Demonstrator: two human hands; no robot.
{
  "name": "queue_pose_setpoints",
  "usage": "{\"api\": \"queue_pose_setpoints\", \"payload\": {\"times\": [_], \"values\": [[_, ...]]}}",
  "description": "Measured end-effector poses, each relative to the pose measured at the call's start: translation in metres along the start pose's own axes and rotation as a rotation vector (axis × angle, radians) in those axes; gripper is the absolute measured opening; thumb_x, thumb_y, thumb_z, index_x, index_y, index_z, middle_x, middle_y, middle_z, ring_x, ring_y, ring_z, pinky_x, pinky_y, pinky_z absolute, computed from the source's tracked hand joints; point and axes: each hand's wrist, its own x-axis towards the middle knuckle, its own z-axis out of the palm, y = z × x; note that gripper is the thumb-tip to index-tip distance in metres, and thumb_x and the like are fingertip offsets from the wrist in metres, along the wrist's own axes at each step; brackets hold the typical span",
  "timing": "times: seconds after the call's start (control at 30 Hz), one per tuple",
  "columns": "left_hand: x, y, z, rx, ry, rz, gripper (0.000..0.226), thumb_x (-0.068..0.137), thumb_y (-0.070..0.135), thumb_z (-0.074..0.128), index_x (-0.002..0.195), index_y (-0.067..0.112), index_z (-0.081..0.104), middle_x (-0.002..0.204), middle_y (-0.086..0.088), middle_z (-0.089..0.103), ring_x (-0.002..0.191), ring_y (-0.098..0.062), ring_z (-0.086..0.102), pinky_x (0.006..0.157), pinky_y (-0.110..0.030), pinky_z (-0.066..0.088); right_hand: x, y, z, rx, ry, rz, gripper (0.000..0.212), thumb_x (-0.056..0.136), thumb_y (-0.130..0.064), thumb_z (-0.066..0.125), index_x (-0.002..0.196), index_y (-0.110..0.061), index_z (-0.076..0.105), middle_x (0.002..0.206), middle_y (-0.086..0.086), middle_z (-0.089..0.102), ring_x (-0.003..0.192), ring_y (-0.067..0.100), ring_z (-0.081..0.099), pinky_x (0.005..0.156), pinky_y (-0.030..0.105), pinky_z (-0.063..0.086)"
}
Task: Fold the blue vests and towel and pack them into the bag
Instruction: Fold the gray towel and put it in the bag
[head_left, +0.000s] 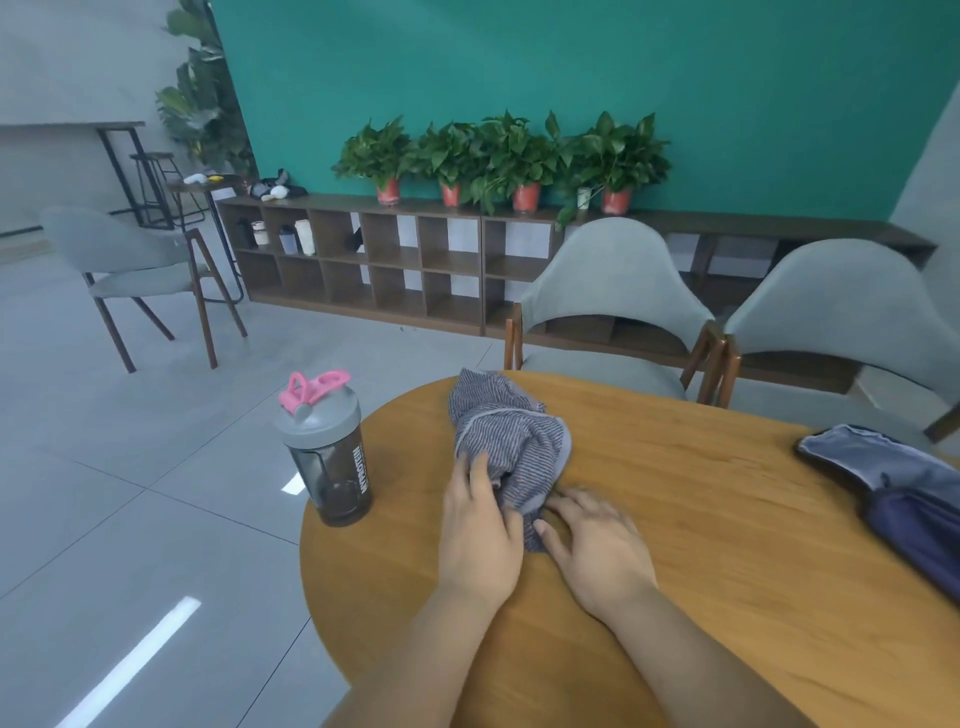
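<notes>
Our cloth lies crumpled on the table, toward its far left edge, with the bottle standing just beside it at the left rim. The bag sits well apart at the right edge, its mouth apparently facing us. Our left hand lies over the cloth's near-left side, fingers laid loosely on the stripes; we cannot tell whether the thumb pinches a fold underneath. Our right hand is flat and relaxed on the wood, fingertips touching the cloth's near tip and holding nothing.

We judge the fold is not yet begun: the fabric is bunched, not squared. To do it well, we should first find two corners or the trimmed edge, draw them apart and smooth the piece flat toward the table's middle, where there is room. We should keep it away from the bottle, which a sweep of fabric could tip off the rim.
</notes>
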Motion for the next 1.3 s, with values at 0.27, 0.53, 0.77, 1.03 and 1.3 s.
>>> {"api": "queue_pose_setpoints", "payload": {"times": [0.27, 0.53, 0.77, 1.03, 1.3], "values": [[-0.015, 0.035, 0.003, -0.011, -0.202, 0.103, 0.024, 0.105, 0.031, 0.045, 0.127, 0.027, 0.055, 0.109, 0.003, 0.072, 0.104, -0.025, 0.067, 0.087, -0.038, 0.049, -0.004, 0.002, -0.038, 0.384, 0.024, 0.27, 0.038, 0.098, -0.051, 0.064, 0.122, -0.022, 0.066, 0.11, 0.004, 0.074, 0.113, 0.031, 0.065, 0.085, 0.032, 0.044], [-0.017, 0.055, 0.003, -0.003, 0.069, -0.084, 0.06, 0.097, 0.031, 0.066, 0.149, 0.02, 0.04, 0.136, -0.003, 0.045, 0.124, -0.023, 0.051, 0.103, -0.036, 0.048, -0.031, 0.029, -0.071, 0.407, 0.066, 0.363, 0.03, 0.087, -0.032, 0.071, 0.112, -0.038, 0.057, 0.082, -0.012, 0.068, 0.08, 0.018, 0.065, 0.068, 0.032, 0.045], [-0.006, 0.054, 0.001, -0.114, -0.232, -0.254, 0.07, 0.099, 0.027, 0.068, 0.16, 0.018, 0.034, 0.098, 0.012, 0.065, 0.1, -0.014, 0.064, 0.089, -0.031, 0.051, -0.047, 0.048, -0.093, 0.391, -0.08, 0.408, 0.038, 0.093, -0.053, 0.058, 0.125, -0.037, 0.07, 0.112, -0.01, 0.075, 0.107, 0.021, 0.067, 0.086, 0.029, 0.049], [-0.018, 0.072, -0.001, -0.063, -0.22, -0.164, 0.017, 0.099, 0.027, 0.065, 0.113, 0.028, 0.056, 0.113, 0.005, 0.057, 0.102, -0.018, 0.06, 0.09, -0.036, 0.053, -0.064, 0.053, -0.11, 0.441, 0.091, 0.391, 0.013, 0.085, -0.034, 0.076, 0.084, -0.027, 0.066, 0.077, -0.008, 0.07, 0.077, 0.016, 0.066, 0.068, 0.033, 0.052], [0.02, 0.106, -0.059, -0.202, 0.093, -0.024, 0.013, 0.106, 0.02, 0.045, 0.107, 0.032, 0.046, 0.097, 0.003, 0.066, 0.089, -0.026, 0.064, 0.08, -0.044, 0.055, -0.062, 0.062, -0.177, 0.596, 0.497, 0.475, 0.017, 0.103, -0.011, 0.049, 0.116, -0.022, 0.053, 0.095, 0.002, 0.061, 0.086, 0.027, 0.055, 0.077, 0.035, 0.04]]}}
